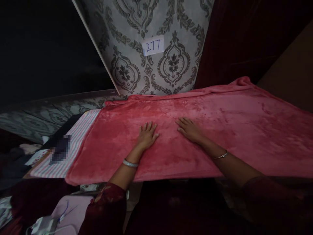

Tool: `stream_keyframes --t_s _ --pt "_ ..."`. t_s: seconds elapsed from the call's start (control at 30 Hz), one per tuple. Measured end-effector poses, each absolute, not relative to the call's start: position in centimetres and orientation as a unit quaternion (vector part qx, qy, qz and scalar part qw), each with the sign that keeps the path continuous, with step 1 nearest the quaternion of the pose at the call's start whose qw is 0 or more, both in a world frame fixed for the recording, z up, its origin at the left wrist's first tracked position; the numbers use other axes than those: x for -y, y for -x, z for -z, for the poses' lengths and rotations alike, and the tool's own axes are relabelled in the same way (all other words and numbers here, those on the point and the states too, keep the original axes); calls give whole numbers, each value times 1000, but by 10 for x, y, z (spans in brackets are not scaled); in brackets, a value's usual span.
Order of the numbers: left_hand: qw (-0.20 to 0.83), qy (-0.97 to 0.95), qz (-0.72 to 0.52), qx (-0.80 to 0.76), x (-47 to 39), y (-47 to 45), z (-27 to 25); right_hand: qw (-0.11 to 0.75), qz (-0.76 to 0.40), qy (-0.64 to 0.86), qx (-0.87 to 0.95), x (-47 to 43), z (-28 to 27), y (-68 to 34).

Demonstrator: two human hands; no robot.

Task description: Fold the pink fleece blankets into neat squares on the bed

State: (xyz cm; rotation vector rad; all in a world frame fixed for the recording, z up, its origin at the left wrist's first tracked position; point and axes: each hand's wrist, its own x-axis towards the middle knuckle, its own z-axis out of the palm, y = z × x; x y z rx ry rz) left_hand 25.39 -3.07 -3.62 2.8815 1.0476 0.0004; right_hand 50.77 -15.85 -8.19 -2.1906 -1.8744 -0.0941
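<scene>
Across the middle of the view, a red plush blanket (pixel 110 140) lies spread out, wide and nearly flat. On its surface rest 2 bare hands, apart from each other, palms down and unclenched. The left hand (pixel 147 136) has its fingers a little spread and pointing away from the body, with the thumb toward the right. The right hand (pixel 189 129) has its fingers stretched toward the upper left, and a strip of the blanket shows between the 2 hands. Around the left wrist is a wide silvery bracelet (pixel 130 163), and around the right wrist a thin bangle (pixel 222 155). Along its far edge the blanket is bunched in soft folds. Beside its left edge shows a striped cloth (pixel 85 130), and on this cloth is a dark object (pixel 60 150), pixelated, so I cannot tell what it is. Behind the blanket stands a patterned wall (pixel 173 65), where a white paper (pixel 153 45) bears the number 277. At the lower left, a white device (pixel 45 225) lies on a pink surface (pixel 77 209).
</scene>
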Motion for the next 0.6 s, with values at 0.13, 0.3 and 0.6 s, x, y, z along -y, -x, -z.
stream_keyframes --t_s 0.13,0.3,0.6 --pt "26 -957 -1 -290 47 -256 39 113 34 738 664 175 87 -499" --pt "51 -976 6 -213 56 -254 38 116 24 716 687 197 84 -485" --pt "117 -989 25 -83 85 -238 36 149 -74 656 736 243 77 -459"
